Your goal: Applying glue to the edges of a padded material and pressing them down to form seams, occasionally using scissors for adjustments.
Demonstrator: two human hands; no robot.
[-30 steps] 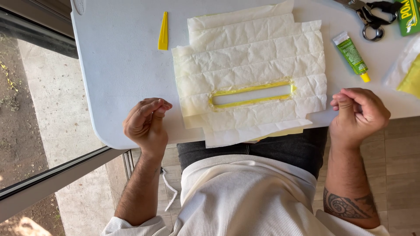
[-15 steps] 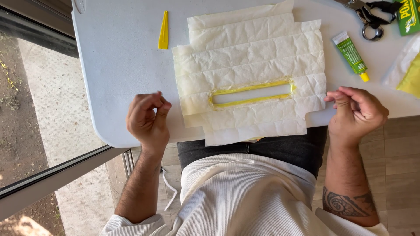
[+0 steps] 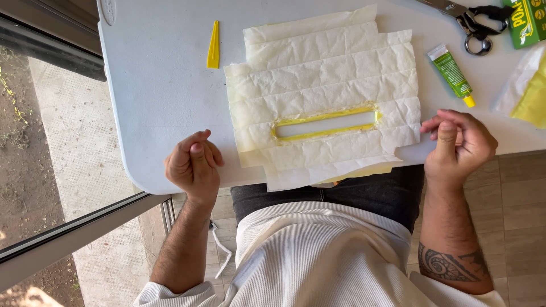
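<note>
From the head view, a crinkled white paper sheet (image 3: 324, 99) is seen spread flat on the tabletop (image 3: 159, 85), a yellow-edged slot already cut in it. The left hand (image 3: 193, 162) is loosely curled and empty; the right hand (image 3: 459, 145), likewise half-closed, holds nothing. The glue tube (image 3: 452, 74) and scissors (image 3: 472, 23) lie untouched, so gluing is judged largely done.

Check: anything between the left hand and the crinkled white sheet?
Nothing. In the head view only bare white table separates the left hand from the crinkled white sheet.
</note>
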